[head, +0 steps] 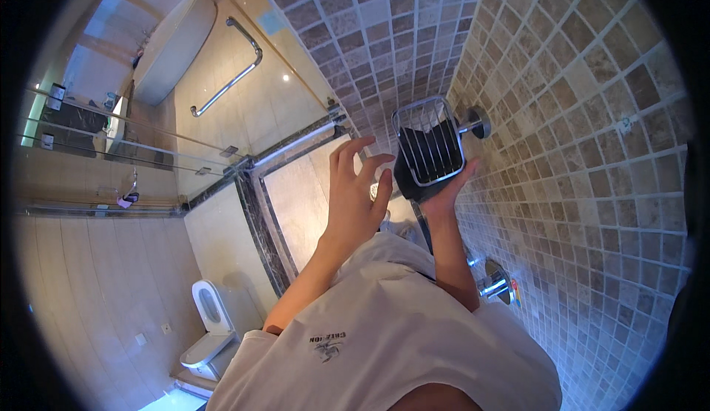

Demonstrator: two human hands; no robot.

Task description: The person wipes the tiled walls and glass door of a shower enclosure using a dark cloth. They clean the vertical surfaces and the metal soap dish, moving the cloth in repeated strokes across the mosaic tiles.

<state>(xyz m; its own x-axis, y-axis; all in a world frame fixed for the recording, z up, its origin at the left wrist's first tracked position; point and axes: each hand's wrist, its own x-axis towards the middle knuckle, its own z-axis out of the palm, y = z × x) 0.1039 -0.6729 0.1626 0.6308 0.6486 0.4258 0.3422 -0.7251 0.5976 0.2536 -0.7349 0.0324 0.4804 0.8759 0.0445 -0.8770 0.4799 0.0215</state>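
A chrome wire soap basket is fixed to the tiled wall by a round mount. Beneath it my right hand holds a dark cloth, which shows black through the wires; the fingers are mostly hidden by cloth and basket. My left hand is raised just left of the basket, fingers spread and curled, with nothing in it.
Mosaic-tiled walls meet in a corner behind the basket. Below on the right is a chrome shower valve. Glass panels, a chrome grab bar, a bathtub and a toilet with its lid up lie to the left.
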